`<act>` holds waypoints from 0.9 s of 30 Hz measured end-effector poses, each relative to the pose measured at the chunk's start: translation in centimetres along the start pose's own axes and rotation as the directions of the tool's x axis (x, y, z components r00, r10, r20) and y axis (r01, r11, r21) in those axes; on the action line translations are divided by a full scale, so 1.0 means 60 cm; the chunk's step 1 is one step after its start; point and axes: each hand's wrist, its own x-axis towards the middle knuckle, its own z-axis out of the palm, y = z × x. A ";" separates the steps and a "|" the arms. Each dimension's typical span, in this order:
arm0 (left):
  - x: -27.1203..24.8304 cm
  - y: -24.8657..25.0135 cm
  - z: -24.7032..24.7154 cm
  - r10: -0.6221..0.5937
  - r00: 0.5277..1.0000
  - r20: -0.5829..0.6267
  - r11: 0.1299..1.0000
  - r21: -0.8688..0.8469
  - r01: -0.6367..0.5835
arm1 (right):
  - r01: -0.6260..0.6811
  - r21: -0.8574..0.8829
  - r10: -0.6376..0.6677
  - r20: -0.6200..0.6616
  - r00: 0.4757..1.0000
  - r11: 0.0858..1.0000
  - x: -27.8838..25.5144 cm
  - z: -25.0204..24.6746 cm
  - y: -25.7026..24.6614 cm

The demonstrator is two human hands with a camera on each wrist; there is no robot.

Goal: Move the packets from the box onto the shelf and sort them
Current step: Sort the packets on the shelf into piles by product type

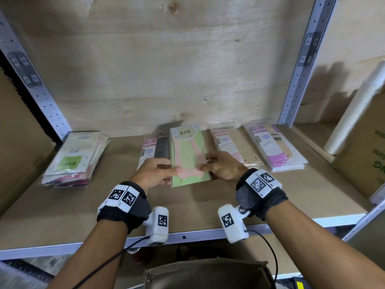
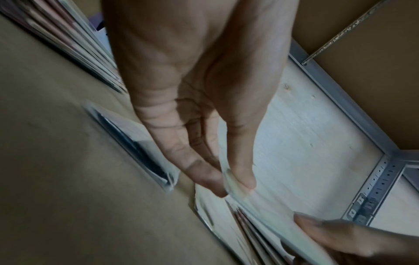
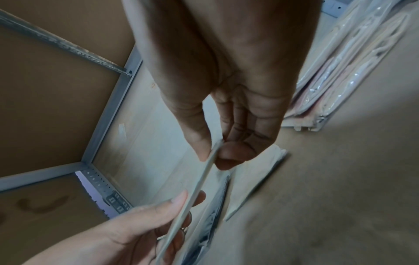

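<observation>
Pinching the green packet (image 1: 188,157) by its side edges, thumb above and fingers (image 1: 210,156) beneath, left hand (image 1: 155,174) and right hand (image 1: 221,166) should lower it level onto the shelf (image 1: 208,213), squarely between the sorted piles beside them.

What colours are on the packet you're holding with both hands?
The held packet is light green with fine diagonal stripes and pale pink in the middle. The head view shows it best.
</observation>
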 end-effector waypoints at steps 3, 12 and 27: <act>-0.002 -0.001 -0.012 -0.007 1.000 -0.014 1.000 0.012 0.007 | -0.020 -0.046 0.022 0.049 0.999 0.999 0.004 0.007 -0.009; 0.000 0.004 -0.012 -0.028 0.997 -0.073 1.000 0.009 0.028 | -0.049 0.020 0.050 -0.078 0.996 0.999 0.005 0.009 -0.010; 0.015 -0.010 -0.031 -0.058 0.967 -0.247 0.990 0.114 0.088 | -0.122 -0.162 0.111 -0.075 0.991 0.979 0.016 0.046 -0.016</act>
